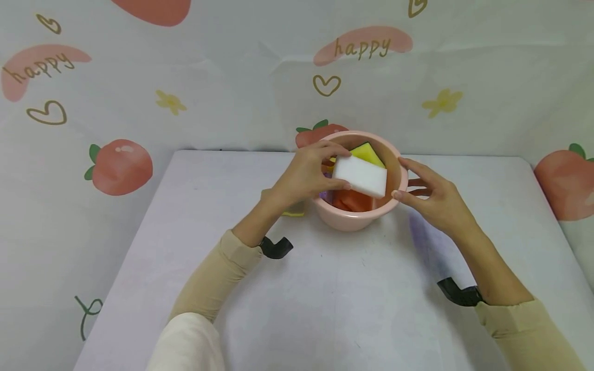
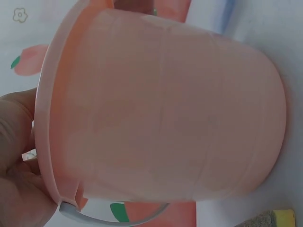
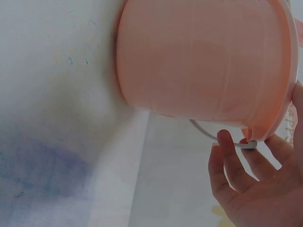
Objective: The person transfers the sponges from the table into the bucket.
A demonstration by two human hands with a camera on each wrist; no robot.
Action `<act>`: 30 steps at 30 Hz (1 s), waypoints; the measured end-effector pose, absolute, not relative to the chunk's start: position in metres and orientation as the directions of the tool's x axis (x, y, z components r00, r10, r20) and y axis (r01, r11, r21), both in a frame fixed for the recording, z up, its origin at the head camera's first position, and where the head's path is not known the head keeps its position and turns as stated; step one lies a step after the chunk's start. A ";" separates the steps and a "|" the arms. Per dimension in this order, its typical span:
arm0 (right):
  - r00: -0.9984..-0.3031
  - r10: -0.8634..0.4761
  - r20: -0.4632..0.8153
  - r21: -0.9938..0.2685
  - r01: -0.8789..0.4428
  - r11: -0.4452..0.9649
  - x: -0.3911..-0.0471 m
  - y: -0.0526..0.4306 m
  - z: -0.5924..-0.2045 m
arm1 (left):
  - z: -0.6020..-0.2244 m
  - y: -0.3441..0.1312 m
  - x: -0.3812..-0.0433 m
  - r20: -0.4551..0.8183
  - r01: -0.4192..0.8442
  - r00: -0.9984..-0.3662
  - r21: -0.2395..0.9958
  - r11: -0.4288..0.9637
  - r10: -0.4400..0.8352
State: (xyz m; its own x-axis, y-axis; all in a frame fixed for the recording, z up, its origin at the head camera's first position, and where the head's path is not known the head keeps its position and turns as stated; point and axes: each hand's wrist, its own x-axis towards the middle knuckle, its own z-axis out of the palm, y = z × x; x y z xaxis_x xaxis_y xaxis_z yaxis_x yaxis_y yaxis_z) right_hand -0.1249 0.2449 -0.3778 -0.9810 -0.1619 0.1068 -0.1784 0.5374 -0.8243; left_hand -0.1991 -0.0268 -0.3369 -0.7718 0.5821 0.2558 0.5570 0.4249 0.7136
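Note:
A pink bucket (image 1: 347, 221) stands upright on the table. Over its mouth, my left hand (image 1: 303, 172) pinches a white sponge block (image 1: 361, 176) between thumb and fingers. My right hand (image 1: 436, 201) grips the bucket's right rim, its thumb at the top edge and its fingers spread along the outside, close to the grey handle (image 3: 203, 131). Inside the bucket show a yellow sponge (image 1: 368, 153), something orange-red (image 1: 352, 201) and a bit of something purple (image 1: 326, 196). The white block hides part of the contents. In the left wrist view the bucket's wall covers the block.
A yellow and grey sponge (image 2: 283, 219) lies on the table left of the bucket, partly behind my left wrist. A patterned white cloth (image 1: 241, 93) hangs behind the white table (image 1: 334, 299). A bluish-purple stain (image 1: 429, 247) marks the tabletop near my right forearm.

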 end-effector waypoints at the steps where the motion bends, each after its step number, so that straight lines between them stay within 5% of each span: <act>1: -0.981 -0.162 0.108 -0.825 -0.179 0.536 -0.125 0.245 -0.378 | -0.337 -0.026 -0.199 0.258 0.563 -0.771 0.702 0.436 0.582; 17: -0.985 -0.148 0.091 -0.814 -0.160 0.559 -0.121 0.240 -0.365 | -0.332 -0.025 -0.199 0.222 0.621 -0.734 0.602 0.502 0.641; 30: -0.985 -0.151 0.088 -0.819 -0.158 0.552 -0.110 0.227 -0.346 | -0.335 -0.031 -0.197 0.237 0.595 -0.738 0.671 0.443 0.632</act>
State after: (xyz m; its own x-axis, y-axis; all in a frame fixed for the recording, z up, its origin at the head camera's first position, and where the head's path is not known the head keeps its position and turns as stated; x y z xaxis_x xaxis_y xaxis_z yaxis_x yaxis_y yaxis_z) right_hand -0.1103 0.2266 -0.3457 -0.9847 -0.1509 0.0877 -0.1575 0.5522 -0.8187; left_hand -0.1972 -0.0306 -0.3348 -0.7376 0.6322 0.2370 0.5950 0.4427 0.6708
